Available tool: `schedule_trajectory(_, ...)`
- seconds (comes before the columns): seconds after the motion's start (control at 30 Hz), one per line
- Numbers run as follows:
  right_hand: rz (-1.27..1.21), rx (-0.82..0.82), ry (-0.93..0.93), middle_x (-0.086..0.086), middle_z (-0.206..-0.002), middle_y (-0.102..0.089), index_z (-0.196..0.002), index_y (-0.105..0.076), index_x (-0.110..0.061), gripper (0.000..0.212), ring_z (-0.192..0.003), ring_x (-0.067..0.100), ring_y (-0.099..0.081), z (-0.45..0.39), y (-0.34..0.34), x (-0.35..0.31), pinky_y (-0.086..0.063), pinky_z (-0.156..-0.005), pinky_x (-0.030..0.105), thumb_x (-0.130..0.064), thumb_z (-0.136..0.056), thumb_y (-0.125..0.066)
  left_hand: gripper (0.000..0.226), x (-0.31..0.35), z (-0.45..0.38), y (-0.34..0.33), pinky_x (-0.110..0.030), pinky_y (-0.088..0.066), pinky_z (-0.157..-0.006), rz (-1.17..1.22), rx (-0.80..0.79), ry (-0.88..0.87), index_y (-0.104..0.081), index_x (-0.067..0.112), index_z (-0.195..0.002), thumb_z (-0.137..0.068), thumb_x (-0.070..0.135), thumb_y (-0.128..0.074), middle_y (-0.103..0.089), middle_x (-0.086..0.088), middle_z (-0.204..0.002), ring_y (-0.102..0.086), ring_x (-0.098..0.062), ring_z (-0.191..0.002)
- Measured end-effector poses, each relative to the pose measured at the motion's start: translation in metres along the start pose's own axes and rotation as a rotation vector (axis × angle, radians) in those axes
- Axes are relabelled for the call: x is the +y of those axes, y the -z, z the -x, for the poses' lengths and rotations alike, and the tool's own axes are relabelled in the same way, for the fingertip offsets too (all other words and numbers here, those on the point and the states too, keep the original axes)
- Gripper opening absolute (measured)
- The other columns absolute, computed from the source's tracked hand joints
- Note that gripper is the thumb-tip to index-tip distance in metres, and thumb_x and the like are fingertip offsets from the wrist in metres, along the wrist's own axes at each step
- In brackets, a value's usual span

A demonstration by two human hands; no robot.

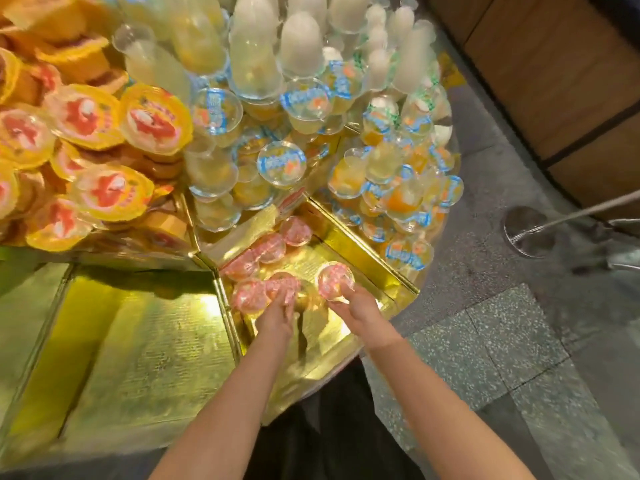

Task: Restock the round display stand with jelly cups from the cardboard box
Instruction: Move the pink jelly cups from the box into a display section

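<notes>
In the gold foil-lined wedge compartment [349,244] at the round display stand's near edge, the left hand [275,315] grips one pink-lidded clear jelly cup [282,287]; the right hand [356,311] holds another [335,280]. Four more pink cups [268,249] lie beyond, blurred. Farther stacks are uncountable.

**Single head camera, steep downward view**

One view only, worn on the head, wide-angle, with bent edges. It looks forward and steeply down onto the near rim of the round display stand [346,355], close enough that both forearms run in from the bottom edge. Stand fills left and centre; its gold wedge compartment [311,258] sits mid-frame. Speckled floor [502,341] takes the right side. Some motion blur.
</notes>
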State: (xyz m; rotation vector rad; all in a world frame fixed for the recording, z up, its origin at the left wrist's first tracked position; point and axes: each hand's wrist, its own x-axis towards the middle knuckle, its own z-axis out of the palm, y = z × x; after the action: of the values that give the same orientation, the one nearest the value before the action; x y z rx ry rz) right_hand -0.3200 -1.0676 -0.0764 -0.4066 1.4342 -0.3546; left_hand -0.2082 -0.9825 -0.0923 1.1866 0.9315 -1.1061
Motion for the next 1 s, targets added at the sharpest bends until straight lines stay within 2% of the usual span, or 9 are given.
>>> schedule_trajectory(0.1, 0.017, -0.009, -0.047, 0.025, -0.138, -0.048, -0.139, -0.043, -0.001, 0.040, -0.118, 0.038, -0.055, -0.028, -0.004, -0.008, -0.058, -0.062, 0.030, -0.007, -0.099, -0.048, 0.054, -0.001, -0.022, -0.017, -0.010, -0.051, -0.061, 0.096, 0.063, -0.021, -0.047, 0.004, -0.139, -0.090, 0.018, -0.066, -0.056, -0.006, -0.133, -0.061, -0.013, -0.106)
schedule_trajectory(0.2, 0.046, -0.031, -0.116, 0.025, -0.137, -0.048, -0.139, -0.040, 0.000, 0.040, -0.122, 0.040, -0.052, -0.050, -0.008, -0.015, -0.054, -0.085, 0.038, -0.002, -0.099, -0.045, 0.051, -0.009, -0.040, -0.030, -0.007, -0.043, -0.043, 0.120, 0.138, -0.080, -0.048, 0.006, -0.138, -0.092, 0.018, -0.064, -0.061, 0.006, -0.101, -0.051, -0.005, -0.069)
schedule_trajectory(0.27, 0.081, -0.042, -0.158, 0.025, -0.135, -0.049, -0.141, -0.037, 0.000, 0.042, -0.121, 0.040, -0.053, -0.062, -0.012, -0.020, -0.047, -0.098, 0.045, -0.001, -0.100, -0.044, 0.054, -0.012, -0.052, -0.036, -0.007, -0.040, -0.041, 0.156, 0.200, -0.120, -0.046, 0.008, -0.140, -0.091, 0.021, -0.066, -0.059, 0.006, -0.125, -0.043, -0.003, -0.061)
schedule_trajectory(0.33, 0.123, -0.054, -0.165, 0.026, -0.131, -0.051, -0.136, -0.040, 0.002, 0.036, -0.120, 0.037, -0.055, -0.072, -0.016, -0.022, -0.046, -0.098, 0.044, 0.000, -0.100, -0.043, 0.051, -0.014, -0.059, -0.040, -0.007, -0.041, -0.044, 0.195, 0.220, -0.143, -0.049, 0.007, -0.136, -0.091, 0.024, -0.065, -0.059, 0.001, -0.127, -0.046, -0.003, -0.064)
schedule_trajectory(0.5, 0.094, -0.132, -0.162, 0.016, -0.131, -0.048, -0.141, -0.033, 0.003, 0.040, -0.087, 0.011, -0.061, -0.103, -0.027, -0.022, -0.054, -0.085, 0.027, -0.006, -0.102, -0.039, 0.012, -0.019, -0.063, -0.041, -0.010, -0.048, -0.049, 0.291, 0.215, -0.129, -0.057, 0.013, -0.095, -0.090, 0.019, -0.067, -0.057, 0.002, -0.084, -0.054, -0.006, -0.068)
schedule_trajectory(0.67, 0.093, -0.136, -0.161, 0.011, -0.124, -0.057, -0.132, -0.045, 0.005, 0.035, -0.103, 0.017, -0.058, -0.114, -0.042, -0.037, -0.055, -0.072, 0.016, -0.010, -0.101, -0.047, 0.041, -0.016, -0.059, -0.043, -0.025, -0.055, -0.085, 0.232, 0.164, -0.095, -0.054, 0.010, -0.123, -0.088, 0.025, -0.069, -0.059, -0.005, -0.100, -0.062, -0.015, -0.087)
schedule_trajectory(0.77, 0.062, -0.135, -0.172, 0.014, -0.137, -0.051, -0.136, -0.043, 0.004, 0.036, -0.099, 0.016, -0.060, -0.119, -0.044, -0.040, -0.056, -0.078, 0.021, -0.005, -0.101, -0.045, 0.049, -0.011, -0.057, -0.044, -0.031, -0.049, -0.096, 0.244, 0.137, -0.050, -0.049, 0.010, -0.136, -0.092, 0.024, -0.065, -0.054, -0.014, -0.132, -0.062, -0.023, -0.112)
schedule_trajectory(0.87, -0.027, -0.116, -0.237, 0.018, -0.138, -0.049, -0.132, -0.049, 0.002, 0.038, -0.113, 0.027, -0.059, -0.117, -0.039, -0.044, -0.052, -0.095, 0.033, -0.005, -0.095, -0.055, 0.046, -0.006, -0.049, -0.044, -0.036, -0.055, -0.089, 0.288, 0.138, -0.049, -0.050, 0.007, -0.135, -0.092, 0.017, -0.064, -0.050, -0.015, -0.133, -0.063, -0.023, -0.084)
schedule_trajectory(1.0, -0.104, -0.221, -0.273, 0.019, -0.139, -0.049, -0.120, -0.054, -0.001, 0.027, -0.124, 0.032, -0.052, -0.104, -0.037, -0.054, -0.046, -0.102, 0.042, -0.011, -0.095, -0.057, 0.020, -0.006, -0.037, -0.042, -0.038, -0.049, -0.100, 0.277, 0.079, -0.082, -0.056, 0.006, -0.111, -0.094, 0.016, -0.061, -0.050, -0.016, -0.126, -0.059, -0.024, -0.092)
